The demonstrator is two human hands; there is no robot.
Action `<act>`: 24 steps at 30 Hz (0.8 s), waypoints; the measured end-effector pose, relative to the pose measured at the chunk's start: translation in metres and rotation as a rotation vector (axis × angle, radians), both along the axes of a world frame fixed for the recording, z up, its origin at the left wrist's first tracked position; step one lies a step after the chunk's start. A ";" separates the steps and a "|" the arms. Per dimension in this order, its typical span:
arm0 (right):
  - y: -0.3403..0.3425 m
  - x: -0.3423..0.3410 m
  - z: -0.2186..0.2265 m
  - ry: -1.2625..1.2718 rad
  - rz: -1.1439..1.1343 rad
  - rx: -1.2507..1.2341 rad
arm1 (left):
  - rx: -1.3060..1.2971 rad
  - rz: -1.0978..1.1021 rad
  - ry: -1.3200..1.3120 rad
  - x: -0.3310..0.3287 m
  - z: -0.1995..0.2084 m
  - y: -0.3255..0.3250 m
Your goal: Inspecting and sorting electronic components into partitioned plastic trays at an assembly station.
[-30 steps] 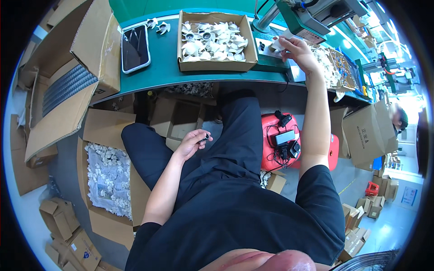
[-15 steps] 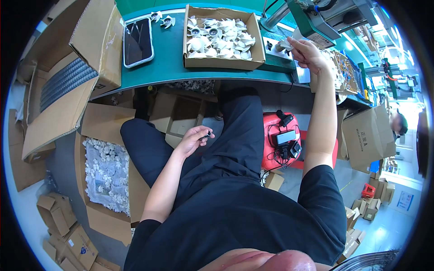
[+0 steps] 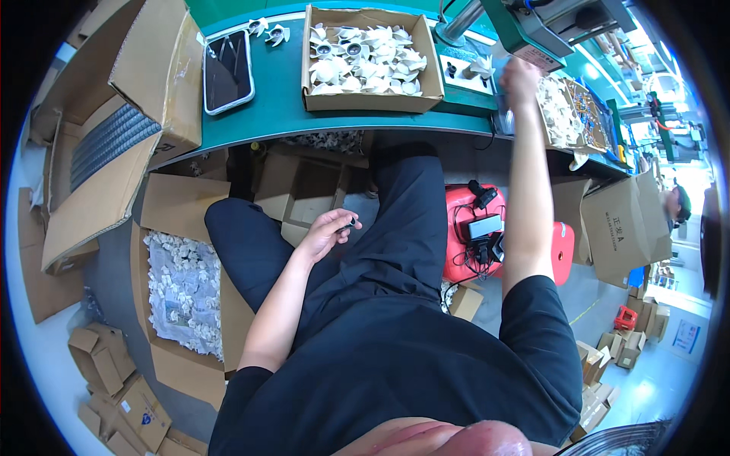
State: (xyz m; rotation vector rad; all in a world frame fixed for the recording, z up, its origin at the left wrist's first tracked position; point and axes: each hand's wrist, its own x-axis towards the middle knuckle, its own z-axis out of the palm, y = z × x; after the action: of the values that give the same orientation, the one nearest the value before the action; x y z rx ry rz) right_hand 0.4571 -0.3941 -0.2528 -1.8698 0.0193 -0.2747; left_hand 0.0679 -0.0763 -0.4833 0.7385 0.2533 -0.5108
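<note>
Near the top edge, right of centre, a white fan (image 3: 480, 67) sits on a pale plate (image 3: 465, 83) on the bench (image 3: 277, 87). It's just left of the right hand (image 3: 521, 80), and looks like there's a sliver of space between them. Blades splay toward the top and right of the frame; it's pretty stubby, so I can't really call a long axis, and the hub's exact lean is hard to read. Right-hand fingers look curled but they're blurry, so can't tell if they're closed on anything.

Middle of the frame, over the lap, the left hand (image 3: 325, 232) has a dark bit (image 3: 350, 223) pinched between thumb and fingertips. Its end pokes out on the picture's right; too small and covered to say how its length runs.

Right above the right hand is the press (image 3: 525, 42). Left of the plate there's a box (image 3: 372, 102) full of more white fans, then two loose fans (image 3: 279, 34) and a phone (image 3: 228, 72) at upper left. Below the bench, right of centre, cables and gadgets lie on a red stool (image 3: 459, 202).
</note>
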 end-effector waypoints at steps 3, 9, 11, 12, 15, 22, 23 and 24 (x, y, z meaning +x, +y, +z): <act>0.004 0.018 -0.031 -0.275 -0.044 -0.406 | 0.023 0.013 0.004 0.002 -0.002 -0.001; 0.005 -0.003 -0.002 -0.112 0.127 -0.278 | 0.014 0.076 0.062 0.005 -0.001 -0.002; 0.012 -0.031 0.007 -0.121 0.296 -0.084 | -0.033 0.109 0.032 0.001 -0.003 -0.001; 0.016 -0.047 0.007 -0.226 0.390 -0.073 | -0.026 0.130 0.059 -0.002 -0.004 0.000; 0.030 -0.075 0.005 -0.321 0.436 -0.334 | -0.057 0.173 0.108 -0.008 -0.008 0.002; 0.052 -0.092 -0.002 -0.327 0.148 -0.045 | -0.027 0.205 0.142 -0.002 -0.018 0.004; 0.056 -0.100 -0.002 -0.386 0.111 -0.153 | -0.050 0.204 0.120 -0.002 -0.020 0.004; 0.062 -0.109 -0.002 -0.447 0.069 -0.279 | -0.052 0.201 0.123 -0.002 -0.022 0.004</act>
State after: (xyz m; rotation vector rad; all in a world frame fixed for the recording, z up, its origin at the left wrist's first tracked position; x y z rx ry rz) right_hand 0.3482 -0.3323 -0.2543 -2.0395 -0.4064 -0.6697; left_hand 0.0662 -0.0719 -0.5048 0.6240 0.4231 -0.3706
